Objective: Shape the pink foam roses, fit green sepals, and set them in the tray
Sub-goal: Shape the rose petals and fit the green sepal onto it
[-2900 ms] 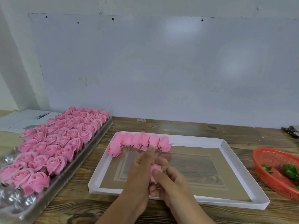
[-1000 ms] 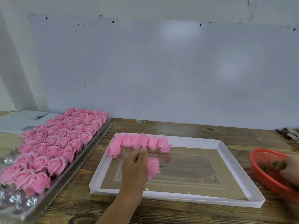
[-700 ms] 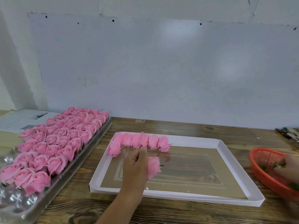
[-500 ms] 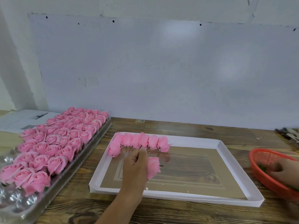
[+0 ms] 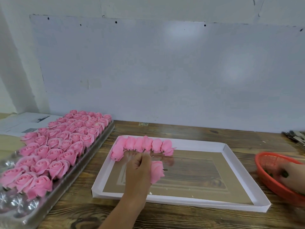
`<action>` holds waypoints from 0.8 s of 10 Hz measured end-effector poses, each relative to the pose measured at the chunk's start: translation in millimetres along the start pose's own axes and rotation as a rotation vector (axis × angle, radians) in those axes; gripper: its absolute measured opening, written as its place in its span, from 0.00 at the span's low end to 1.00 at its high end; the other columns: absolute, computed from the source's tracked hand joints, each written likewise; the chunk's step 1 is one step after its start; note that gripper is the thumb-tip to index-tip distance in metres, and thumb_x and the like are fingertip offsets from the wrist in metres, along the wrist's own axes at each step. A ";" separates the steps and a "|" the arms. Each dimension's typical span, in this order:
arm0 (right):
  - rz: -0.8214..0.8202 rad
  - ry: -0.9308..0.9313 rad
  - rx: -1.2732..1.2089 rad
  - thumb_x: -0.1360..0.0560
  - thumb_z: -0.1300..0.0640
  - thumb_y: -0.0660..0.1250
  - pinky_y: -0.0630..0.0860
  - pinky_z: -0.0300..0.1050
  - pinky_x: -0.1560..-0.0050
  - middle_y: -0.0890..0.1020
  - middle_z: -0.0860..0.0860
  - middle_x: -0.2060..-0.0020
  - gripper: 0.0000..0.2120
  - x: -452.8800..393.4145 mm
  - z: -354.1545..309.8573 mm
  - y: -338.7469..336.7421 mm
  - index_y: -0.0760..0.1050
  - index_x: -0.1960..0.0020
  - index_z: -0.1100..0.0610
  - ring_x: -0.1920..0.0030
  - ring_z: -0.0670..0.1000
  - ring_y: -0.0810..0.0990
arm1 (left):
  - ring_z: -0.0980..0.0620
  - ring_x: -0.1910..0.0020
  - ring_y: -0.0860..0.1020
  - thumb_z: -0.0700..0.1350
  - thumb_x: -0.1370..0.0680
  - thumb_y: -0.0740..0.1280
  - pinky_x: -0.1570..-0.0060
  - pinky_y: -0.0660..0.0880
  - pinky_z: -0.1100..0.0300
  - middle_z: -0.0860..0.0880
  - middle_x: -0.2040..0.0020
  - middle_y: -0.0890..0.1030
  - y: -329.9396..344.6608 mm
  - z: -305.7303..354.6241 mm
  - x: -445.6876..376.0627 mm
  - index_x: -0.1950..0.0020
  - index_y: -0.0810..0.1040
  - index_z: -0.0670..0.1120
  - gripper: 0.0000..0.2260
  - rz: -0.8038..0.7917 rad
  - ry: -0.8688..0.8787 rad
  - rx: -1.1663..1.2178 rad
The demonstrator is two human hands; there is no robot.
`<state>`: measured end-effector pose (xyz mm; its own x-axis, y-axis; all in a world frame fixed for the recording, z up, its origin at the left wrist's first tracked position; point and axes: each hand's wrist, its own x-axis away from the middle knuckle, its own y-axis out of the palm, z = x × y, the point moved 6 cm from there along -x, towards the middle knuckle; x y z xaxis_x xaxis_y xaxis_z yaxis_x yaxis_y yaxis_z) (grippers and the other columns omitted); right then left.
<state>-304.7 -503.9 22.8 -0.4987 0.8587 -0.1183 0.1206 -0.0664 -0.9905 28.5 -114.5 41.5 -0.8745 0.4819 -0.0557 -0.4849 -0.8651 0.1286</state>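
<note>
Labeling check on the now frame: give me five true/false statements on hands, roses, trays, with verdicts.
1. The left hand holds a pink rose over the white tray. True.
2. The right hand rests on the wooden table. False: it reaches into the red basket.
3. A row of roses lies along the white tray's far edge. True.
4. The clear plastic tray at left holds no roses. False: most of it is filled with roses.
5. The red basket sits inside the white tray. False: it sits right of it.
</note>
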 end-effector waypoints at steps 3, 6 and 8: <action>0.085 0.134 -0.030 0.38 0.61 0.75 0.75 0.50 0.62 0.80 0.50 0.71 0.14 -25.6 46.6 30.3 0.73 0.74 0.48 0.69 0.52 0.76 | 0.46 0.63 0.69 0.45 0.18 0.61 0.63 0.64 0.53 0.45 0.65 0.68 -0.8 -2.5 -1.3 0.64 0.66 0.39 0.16 0.006 -0.004 -0.021; 0.077 0.198 0.004 0.37 0.68 0.70 0.71 0.48 0.61 0.77 0.52 0.68 0.17 -38.1 60.7 41.6 0.70 0.68 0.47 0.65 0.55 0.74 | 0.45 0.63 0.71 0.46 0.18 0.62 0.69 0.66 0.58 0.44 0.63 0.72 -1.7 -6.1 -4.1 0.64 0.66 0.40 0.17 0.003 0.001 -0.018; 0.099 0.247 -0.014 0.28 0.62 0.67 0.77 0.51 0.62 0.82 0.57 0.66 0.05 -48.4 82.0 63.0 0.73 0.62 0.57 0.67 0.56 0.77 | 0.45 0.63 0.71 0.45 0.18 0.62 0.64 0.65 0.53 0.44 0.64 0.70 -1.8 -3.2 -2.1 0.64 0.66 0.40 0.17 0.012 -0.005 -0.017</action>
<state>-343.3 -591.3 -39.6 -0.2591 0.9465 -0.1923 0.1708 -0.1510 -0.9737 31.2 -114.4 38.3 -0.8800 0.4725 -0.0493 -0.4750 -0.8729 0.1119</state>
